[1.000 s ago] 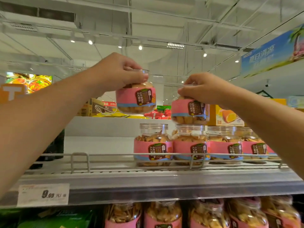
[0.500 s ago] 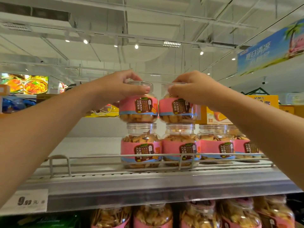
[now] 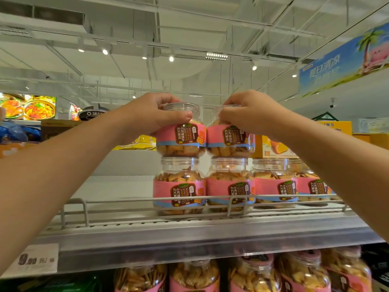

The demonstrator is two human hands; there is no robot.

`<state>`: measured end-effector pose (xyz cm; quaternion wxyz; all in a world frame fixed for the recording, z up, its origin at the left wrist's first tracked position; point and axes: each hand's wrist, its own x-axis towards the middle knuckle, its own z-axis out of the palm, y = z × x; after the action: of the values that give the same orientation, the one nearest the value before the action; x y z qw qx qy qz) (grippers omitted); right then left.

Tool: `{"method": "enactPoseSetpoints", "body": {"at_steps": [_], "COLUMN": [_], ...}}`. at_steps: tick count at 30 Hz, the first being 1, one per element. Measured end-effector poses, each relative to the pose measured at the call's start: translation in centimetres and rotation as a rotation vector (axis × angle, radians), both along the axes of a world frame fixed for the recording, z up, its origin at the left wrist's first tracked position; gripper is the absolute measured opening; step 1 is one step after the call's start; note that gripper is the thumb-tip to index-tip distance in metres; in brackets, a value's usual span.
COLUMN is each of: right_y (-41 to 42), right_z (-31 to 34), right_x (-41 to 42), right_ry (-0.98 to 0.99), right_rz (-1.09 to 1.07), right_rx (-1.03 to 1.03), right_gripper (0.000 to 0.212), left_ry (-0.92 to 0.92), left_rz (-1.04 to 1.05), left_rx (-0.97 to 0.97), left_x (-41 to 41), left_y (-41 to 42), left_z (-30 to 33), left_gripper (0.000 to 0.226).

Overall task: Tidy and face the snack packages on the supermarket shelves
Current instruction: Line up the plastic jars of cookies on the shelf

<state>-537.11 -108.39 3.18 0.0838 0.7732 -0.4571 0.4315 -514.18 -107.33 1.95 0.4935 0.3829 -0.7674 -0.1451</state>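
While both top jars sit on the row below: step in hand looks like setting them down straight and turning labels to the front.
How to do it well: lower each jar flat onto the lid under it, no tilt; line up the sides with the jar below; twist gently till the brown label faces out; let go slowly, one hand at a time, so nothing wobbles.
Left hand [image 3: 156,116]: curled round the neck and clear lid of the top left jar [image 3: 181,138], thumb pressed on the front just above the pink band, gripping tight.
Right hand [image 3: 251,113]: curled over the lid and neck of the top right jar [image 3: 230,140], fingertips pinching near the top of the label.
Top jars: side by side, touching or nearly so; cannot tell which. Both upright, labels facing out.
Under them: bottom left jar [image 3: 179,187] and bottom middle jar [image 3: 230,185], standing at the front edge of the shelf [image 3: 189,234], just behind the wire rail [image 3: 126,202].
More jars [image 3: 274,186]: in the same row, toward the right end of the shelf.
Left part of the shelf: no jars seen there.
What could go wrong: round lids are small, so a crooked jar may slide off and drop.
Price tag [image 3: 34,260]: on the front lip near the left end.
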Motion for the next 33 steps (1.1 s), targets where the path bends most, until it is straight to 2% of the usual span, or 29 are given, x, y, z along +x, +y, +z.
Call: {"method": "enactPoseSetpoints", "body": {"at_steps": [7, 14, 16, 18, 20, 22, 24, 26, 28, 30, 33], "right_y": [0.2, 0.5, 0.5, 0.7, 1.0, 1.3, 1.9, 2.5, 2.7, 2.7, 2.9], "right_z": [-0.3, -0.4, -0.5, -0.7, -0.9, -1.5, -2.8, -5.0, -7.5, -9.7, -12.5], "right_x": [0.1, 0.5, 0.6, 0.6, 0.4, -0.1, -1.0, -2.2, -3.8, -5.8, -9.2], "right_ry": [0.001, 0.022, 0.027, 0.019, 0.023, 0.014, -0.029, -0.024, 0.0, 0.016, 0.052], "right_rz": [-0.011, -0.04, -0.047, -0.056, -0.094, -0.133, -0.112, -0.104, -0.118, -0.152, -0.226], "right_rx": [-0.004, -0.018, -0.02, -0.028, -0.076, -0.214, -0.373, -0.458, -0.489, -0.485, -0.413], "right_gripper": [0.023, 0.022, 0.024, 0.031, 0.044, 0.048, 0.04, 0.03, 0.022, 0.018, 0.02], "left_ry": [-0.006, 0.0, 0.012, 0.008, 0.049, 0.046, -0.07, -0.285, -0.506, -0.693, -0.78], "left_rz": [-0.047, -0.008, -0.025, -0.012, 0.115, 0.317, 0.295, 0.159, 0.123, 0.145, 0.19], "left_rx": [0.033, 0.023, 0.047, 0.06, -0.082, -0.485, -0.896, -1.065, -1.082, -0.995, -0.892], "left_x": [0.3, 0.3, 0.1, -0.2, -0.5, -1.2, -3.0, -5.1, -7.3, -9.2, -11.5], "left_y": [0.2, 0.0, 0.3, 0.8, 1.0, 1.6, 3.0, 3.8, 4.1, 3.9, 3.2], "left_z": [-0.2, -0.4, -0.7, -0.9, -1.3, -2.5, -4.3, -6.8, -9.4, -11.3, -13.5], "left_gripper": [0.046, 0.026, 0.03, 0.05, 0.06, 0.049, 0.034, 0.022, 0.019, 0.025, 0.039]}}
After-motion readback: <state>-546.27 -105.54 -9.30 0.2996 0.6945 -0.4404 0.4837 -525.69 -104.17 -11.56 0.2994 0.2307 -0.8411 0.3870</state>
